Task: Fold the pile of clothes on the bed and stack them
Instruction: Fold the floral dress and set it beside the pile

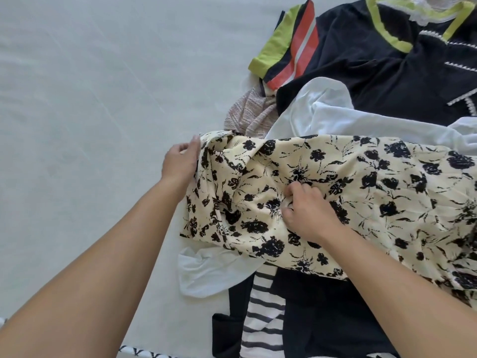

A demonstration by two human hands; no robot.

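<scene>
1. Centrally, right hand (pixel 308 213) knuckles-up on the cream floral garment (pixel 361 192), fingers curled and bunching a fold of the cloth near its middle; forearm running in from the lower right corner.
2. Left hand (pixel 180 161) at the garment's left edge, thumb and fingers pinching the hem at the upper left corner (fingertips partly hidden behind the fabric); forearm reaching in from the lower left.
3. Floral garment itself spread crumpled across the top of the pile of clothes (pixel 335 254), reaching from the left hand out to the right border; black flower print on pale yellow.
4. Just beneath it, a white garment (pixel 348 120) showing above its far edge and again as a rounded flap near its lower left corner; touching the floral cloth at both places.
5. Nearer the camera, a black-and-white striped piece (pixel 260 319) lying over dark fabric.
6. Farther off, a black top with lime-green trim (pixel 374 60), a sleeve with red and grey stripes, and a small pinkish patterned piece (pixel 247 112) tucked beside the white one.
7. Leftward, the pale bed sheet (pixel 90 99), lightly creased.
</scene>
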